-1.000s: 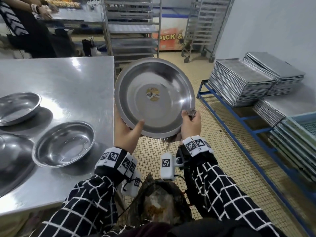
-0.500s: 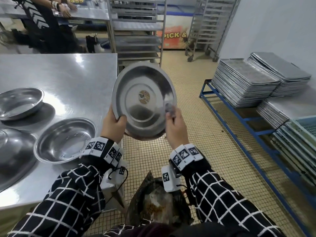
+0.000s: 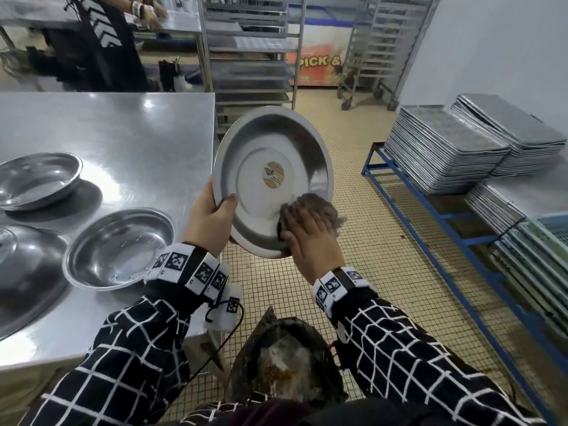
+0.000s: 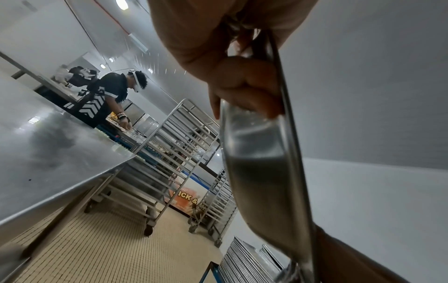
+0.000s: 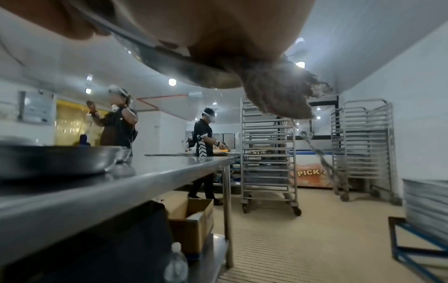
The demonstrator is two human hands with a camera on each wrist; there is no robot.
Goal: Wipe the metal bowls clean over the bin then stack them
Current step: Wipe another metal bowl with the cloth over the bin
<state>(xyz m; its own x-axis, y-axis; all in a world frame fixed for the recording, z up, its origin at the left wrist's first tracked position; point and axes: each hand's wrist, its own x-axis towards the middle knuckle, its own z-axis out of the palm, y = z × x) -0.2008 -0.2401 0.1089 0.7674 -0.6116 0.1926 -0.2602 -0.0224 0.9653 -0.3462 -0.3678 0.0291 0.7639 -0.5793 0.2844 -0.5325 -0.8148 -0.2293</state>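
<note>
A commercial kitchen: a steel worktable (image 3: 123, 139) with metal bowls, tall wheeled tray racks (image 3: 252, 50) beyond its far end, stacked baking trays (image 3: 445, 155) to its right, tiled floor (image 3: 353, 149)

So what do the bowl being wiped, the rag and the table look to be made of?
Bowl: polished metal, probably stainless steel; it mirrors the lights, and a round paper-like sticker sits at its centre.
Rag: greyish-brown woven cloth, matte, with frayed threads at the edge; the fibre cannot be told.
Table: sheet metal, likely stainless steel, with a smooth glossy top that shows bright glare.
</note>
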